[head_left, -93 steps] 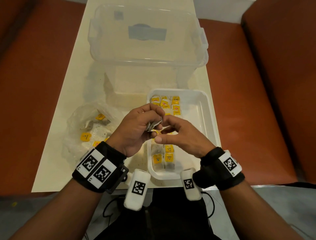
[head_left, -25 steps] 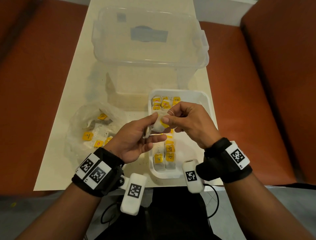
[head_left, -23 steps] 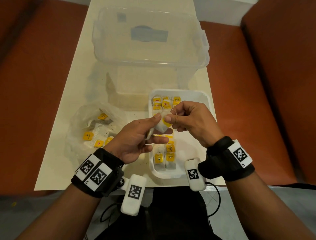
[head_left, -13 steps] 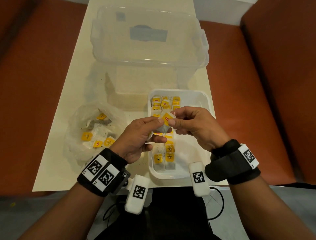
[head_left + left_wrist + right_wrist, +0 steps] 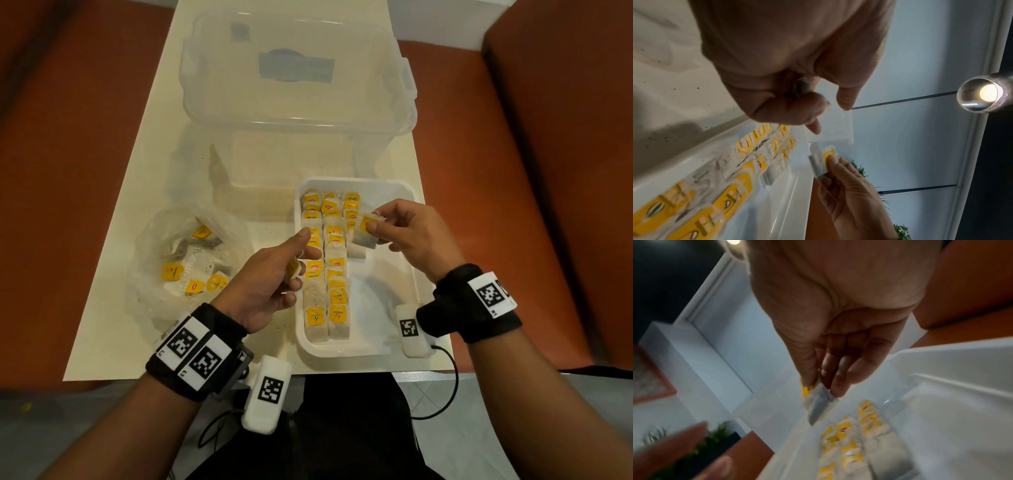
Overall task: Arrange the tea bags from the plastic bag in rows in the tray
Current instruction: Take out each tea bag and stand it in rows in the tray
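While the right hand pinches one tea bag between thumb and fingertips, the bag hangs below that pinch, its yellow tag under the thumb and its long axis running down and slightly toward the person. It is held above the white tray, just over the short third row, beside the far ends of the two longer rows. From the right wrist view the same tea bag points down from the fingertips toward the tray floor, not touching it.

The left hand is curled around a second tea bag, only its yellow tag edge showing between thumb and fingers in the head view; which way its body lies I cannot tell. That hand hovers at the tray's left rim, well apart from the right hand.

Inside the tray, two full rows of tea bags run lengthwise, away from the person, tags up, with a third row begun at the far end; an exact count is hard where they overlap.

Left of the left hand lies the crumpled plastic bag with about four yellow tags visible inside. Beyond both hands stands one clear lidded storage box on the cream table.
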